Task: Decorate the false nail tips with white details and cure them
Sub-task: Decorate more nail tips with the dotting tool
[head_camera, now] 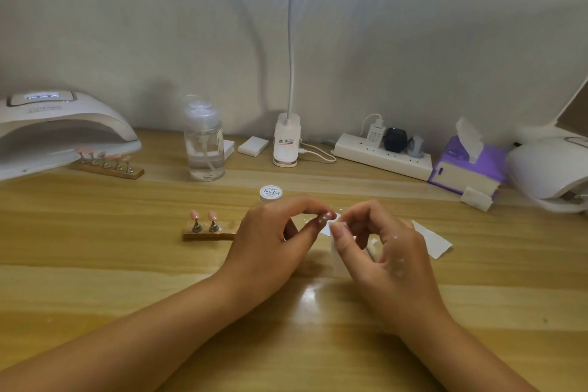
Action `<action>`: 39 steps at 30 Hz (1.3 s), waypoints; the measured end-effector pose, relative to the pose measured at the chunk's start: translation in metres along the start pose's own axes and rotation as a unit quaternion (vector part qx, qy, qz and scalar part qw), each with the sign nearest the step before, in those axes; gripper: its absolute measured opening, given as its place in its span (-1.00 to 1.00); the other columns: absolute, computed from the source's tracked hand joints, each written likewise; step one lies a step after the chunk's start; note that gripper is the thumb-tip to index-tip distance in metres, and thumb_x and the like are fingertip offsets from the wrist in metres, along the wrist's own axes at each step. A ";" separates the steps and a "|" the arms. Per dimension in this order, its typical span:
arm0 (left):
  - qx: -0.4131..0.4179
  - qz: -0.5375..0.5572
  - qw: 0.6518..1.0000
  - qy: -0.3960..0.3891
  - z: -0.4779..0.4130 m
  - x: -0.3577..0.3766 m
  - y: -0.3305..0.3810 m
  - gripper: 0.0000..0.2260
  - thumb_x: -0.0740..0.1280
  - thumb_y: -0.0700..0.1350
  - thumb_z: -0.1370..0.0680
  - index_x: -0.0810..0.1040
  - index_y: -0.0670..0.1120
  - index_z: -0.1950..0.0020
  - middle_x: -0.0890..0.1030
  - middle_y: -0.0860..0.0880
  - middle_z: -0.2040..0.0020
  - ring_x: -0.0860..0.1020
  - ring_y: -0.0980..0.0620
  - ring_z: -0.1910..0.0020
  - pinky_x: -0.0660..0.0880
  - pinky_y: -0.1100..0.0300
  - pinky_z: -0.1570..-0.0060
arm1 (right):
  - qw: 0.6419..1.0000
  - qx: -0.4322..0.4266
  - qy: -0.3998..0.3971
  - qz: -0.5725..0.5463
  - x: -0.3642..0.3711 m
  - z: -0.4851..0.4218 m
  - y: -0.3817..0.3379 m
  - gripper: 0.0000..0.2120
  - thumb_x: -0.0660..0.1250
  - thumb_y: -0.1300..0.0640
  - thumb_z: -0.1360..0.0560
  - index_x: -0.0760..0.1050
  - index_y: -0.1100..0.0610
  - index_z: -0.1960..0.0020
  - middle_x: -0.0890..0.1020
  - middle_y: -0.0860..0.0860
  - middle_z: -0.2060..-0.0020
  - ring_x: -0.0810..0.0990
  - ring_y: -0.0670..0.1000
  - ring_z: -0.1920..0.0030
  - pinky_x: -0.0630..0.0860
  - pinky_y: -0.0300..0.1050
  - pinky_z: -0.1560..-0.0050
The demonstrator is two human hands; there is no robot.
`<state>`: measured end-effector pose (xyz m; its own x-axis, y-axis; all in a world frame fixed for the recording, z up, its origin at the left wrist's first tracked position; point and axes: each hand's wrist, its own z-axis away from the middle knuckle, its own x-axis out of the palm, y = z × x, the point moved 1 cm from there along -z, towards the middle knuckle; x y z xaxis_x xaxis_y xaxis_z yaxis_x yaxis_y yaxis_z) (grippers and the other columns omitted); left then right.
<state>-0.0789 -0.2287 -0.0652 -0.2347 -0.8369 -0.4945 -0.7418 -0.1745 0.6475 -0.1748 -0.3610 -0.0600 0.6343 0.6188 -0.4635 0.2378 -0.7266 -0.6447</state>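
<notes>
My left hand (270, 239) pinches a pink nail tip with white dots (325, 219) at table centre. My right hand (381, 248) pinches a small white wipe (334, 237) right against that tip. White specks dot the back of my right hand. A wooden stand (208, 234) to the left carries two pink nail tips (203, 216) on metal posts; my left hand hides its right end. A second stand with several pink tips (106, 165) sits in front of the white curing lamp (60, 127) at far left. A small jar with a white lid (270, 193) stands behind my hands.
A clear pump bottle (203, 143), a clip lamp base (286, 143), white pads (253, 146), a power strip (381, 153) and a purple tissue pack (464, 165) line the back. Another white lamp (550, 172) sits far right. A white paper sheet (432, 239) lies beside my right hand.
</notes>
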 end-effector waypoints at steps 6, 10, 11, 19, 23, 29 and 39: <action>0.001 -0.006 1.000 -0.010 0.000 0.000 0.001 -0.83 0.43 -0.21 -0.53 0.68 0.03 -0.04 0.52 0.45 0.35 0.53 0.12 0.50 0.33 0.46 0.39 | 1.000 0.002 0.001 -0.004 0.000 -0.002 0.002 -0.87 0.49 0.18 -0.49 0.55 0.04 0.16 0.60 -0.16 0.35 0.57 -0.04 0.27 0.48 0.14 -0.02; 0.003 -0.005 1.000 -0.007 0.000 0.000 0.000 -0.82 0.44 -0.22 -0.52 0.68 0.05 -0.03 0.55 0.42 0.31 0.53 0.13 0.48 0.35 0.44 0.39 | 1.000 -0.007 0.002 0.004 0.001 -0.002 0.002 -0.88 0.50 0.17 -0.49 0.56 0.05 0.15 0.60 -0.16 0.34 0.58 -0.05 0.27 0.48 0.17 -0.04; 0.006 -0.006 1.000 -0.007 0.000 0.000 0.000 -0.82 0.44 -0.22 -0.52 0.68 0.05 -0.02 0.55 0.43 0.32 0.52 0.14 0.49 0.33 0.45 0.39 | 1.000 -0.006 0.004 0.005 0.001 -0.002 0.002 -0.88 0.49 0.16 -0.49 0.56 0.05 0.15 0.60 -0.15 0.34 0.58 -0.05 0.27 0.48 0.17 -0.04; 0.023 -0.022 0.999 -0.006 0.000 0.001 -0.002 -0.80 0.45 -0.22 -0.52 0.68 0.05 -0.05 0.56 0.36 0.28 0.50 0.16 0.47 0.32 0.43 0.38 | 1.000 -0.004 0.010 0.012 0.001 -0.003 0.003 -0.89 0.48 0.17 -0.49 0.56 0.05 0.15 0.59 -0.15 0.35 0.57 -0.04 0.27 0.49 0.24 0.01; 0.027 -0.032 0.999 -0.010 0.001 0.001 -0.003 -0.81 0.44 -0.21 -0.52 0.69 0.04 -0.07 0.57 0.34 0.24 0.50 0.16 0.46 0.33 0.42 0.37 | 1.000 0.000 0.014 0.014 0.001 -0.003 0.004 -0.89 0.49 0.17 -0.49 0.56 0.06 0.15 0.58 -0.15 0.35 0.56 -0.04 0.28 0.50 0.24 0.02; 0.022 -0.005 1.000 -0.007 0.001 0.003 -0.005 -0.85 0.44 -0.18 -0.53 0.70 0.03 -0.04 0.62 0.30 0.20 0.47 0.15 0.49 0.29 0.44 0.37 | 0.999 0.025 0.036 0.005 0.000 -0.004 0.005 -0.89 0.45 0.13 -0.48 0.54 0.01 0.18 0.58 -0.17 0.37 0.57 -0.04 0.25 0.50 0.15 0.05; 0.007 0.021 1.000 0.003 0.001 0.003 -0.004 -0.92 0.43 -0.12 -0.55 0.70 0.03 0.00 0.55 0.42 0.32 0.37 0.19 0.56 0.25 0.49 0.42 | 0.972 0.146 0.165 -0.078 -0.024 -0.019 0.026 -0.94 0.35 0.11 -0.58 0.57 0.03 0.07 0.65 -0.06 0.19 0.59 -0.12 0.18 0.52 -0.19 0.12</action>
<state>-0.0772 -0.2301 -0.0704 -0.2625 -0.8459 -0.4643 -0.7397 -0.1326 0.6598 -0.1697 -0.4009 -0.0540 0.8204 0.5500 -0.1564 0.1622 -0.4861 -0.8587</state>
